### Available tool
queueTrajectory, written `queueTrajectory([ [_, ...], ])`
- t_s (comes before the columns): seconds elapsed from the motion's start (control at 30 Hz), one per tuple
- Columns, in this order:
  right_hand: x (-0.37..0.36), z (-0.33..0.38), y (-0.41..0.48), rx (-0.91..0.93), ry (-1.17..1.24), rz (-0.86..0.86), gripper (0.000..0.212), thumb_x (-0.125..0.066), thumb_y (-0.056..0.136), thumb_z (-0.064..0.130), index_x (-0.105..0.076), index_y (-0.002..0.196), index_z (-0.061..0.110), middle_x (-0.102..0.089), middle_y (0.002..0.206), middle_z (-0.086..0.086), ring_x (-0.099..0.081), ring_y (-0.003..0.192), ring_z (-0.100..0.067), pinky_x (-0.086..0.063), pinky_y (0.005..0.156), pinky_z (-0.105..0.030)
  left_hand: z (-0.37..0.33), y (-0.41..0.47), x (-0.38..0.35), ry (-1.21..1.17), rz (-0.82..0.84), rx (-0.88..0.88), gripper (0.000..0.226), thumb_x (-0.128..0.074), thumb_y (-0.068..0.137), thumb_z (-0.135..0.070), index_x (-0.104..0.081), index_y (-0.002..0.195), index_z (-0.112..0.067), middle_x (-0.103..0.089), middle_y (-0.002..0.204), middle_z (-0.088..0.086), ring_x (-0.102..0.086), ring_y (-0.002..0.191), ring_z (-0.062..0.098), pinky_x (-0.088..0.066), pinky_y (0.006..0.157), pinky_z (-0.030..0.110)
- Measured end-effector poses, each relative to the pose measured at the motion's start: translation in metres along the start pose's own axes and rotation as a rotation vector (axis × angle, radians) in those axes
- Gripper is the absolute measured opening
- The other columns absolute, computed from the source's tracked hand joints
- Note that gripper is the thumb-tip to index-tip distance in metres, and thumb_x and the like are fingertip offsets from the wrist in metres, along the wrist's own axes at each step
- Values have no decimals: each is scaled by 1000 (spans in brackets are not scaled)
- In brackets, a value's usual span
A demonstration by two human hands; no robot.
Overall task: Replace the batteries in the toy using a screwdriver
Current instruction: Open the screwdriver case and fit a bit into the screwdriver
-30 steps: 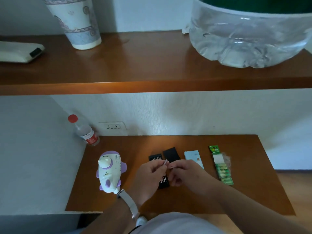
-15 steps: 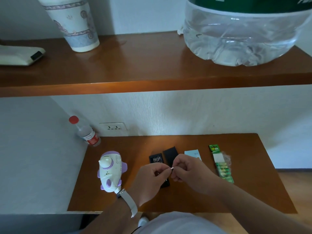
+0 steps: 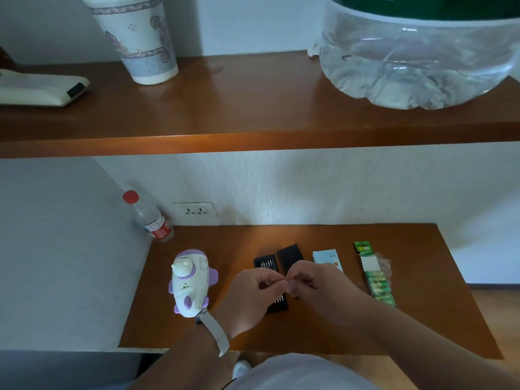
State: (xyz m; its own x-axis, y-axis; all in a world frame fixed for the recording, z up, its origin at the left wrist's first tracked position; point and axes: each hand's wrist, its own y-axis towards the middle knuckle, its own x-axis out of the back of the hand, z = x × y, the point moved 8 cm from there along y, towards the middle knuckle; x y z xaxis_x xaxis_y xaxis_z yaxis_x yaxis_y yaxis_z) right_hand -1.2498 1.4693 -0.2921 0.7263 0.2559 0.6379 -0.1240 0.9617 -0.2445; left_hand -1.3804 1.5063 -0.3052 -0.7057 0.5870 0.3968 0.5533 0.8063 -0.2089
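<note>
A white and purple toy (image 3: 190,282) lies on the left of the brown table (image 3: 408,319). A black screwdriver bit case (image 3: 266,261) lies open in the middle, its lid (image 3: 289,256) beside it. My left hand (image 3: 253,296) and my right hand (image 3: 318,288) meet fingertip to fingertip above the case, fingers curled; a small metal screwdriver part seen earlier between them is now hidden by the fingers. A green pack of batteries (image 3: 375,275) lies to the right.
A light blue card box (image 3: 327,258) lies between case and batteries. A red-capped bottle (image 3: 150,220) leans in the back left corner by a wall socket (image 3: 195,211). An upper shelf (image 3: 253,119) carries a paper cup (image 3: 140,38), a large water jug (image 3: 416,57) and a white device (image 3: 42,90).
Both hands have closed in on each other. The thin metal piece visible between the fingertips earlier is now covered by the fingers. The view has shifted slightly.
</note>
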Motion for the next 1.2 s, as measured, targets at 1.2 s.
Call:
queueTrajectory([
  [1.2,-166,109,59,-137,558,192,40,-45,104,40,-64,104,6,-51,59,-1,-42,51,-9,-37,55,-24,114,-94,125,-753,-533,278,11,-60,101,-18,-64,111,-18,-77,104,-3,-74,95,7,-59,73,21],
])
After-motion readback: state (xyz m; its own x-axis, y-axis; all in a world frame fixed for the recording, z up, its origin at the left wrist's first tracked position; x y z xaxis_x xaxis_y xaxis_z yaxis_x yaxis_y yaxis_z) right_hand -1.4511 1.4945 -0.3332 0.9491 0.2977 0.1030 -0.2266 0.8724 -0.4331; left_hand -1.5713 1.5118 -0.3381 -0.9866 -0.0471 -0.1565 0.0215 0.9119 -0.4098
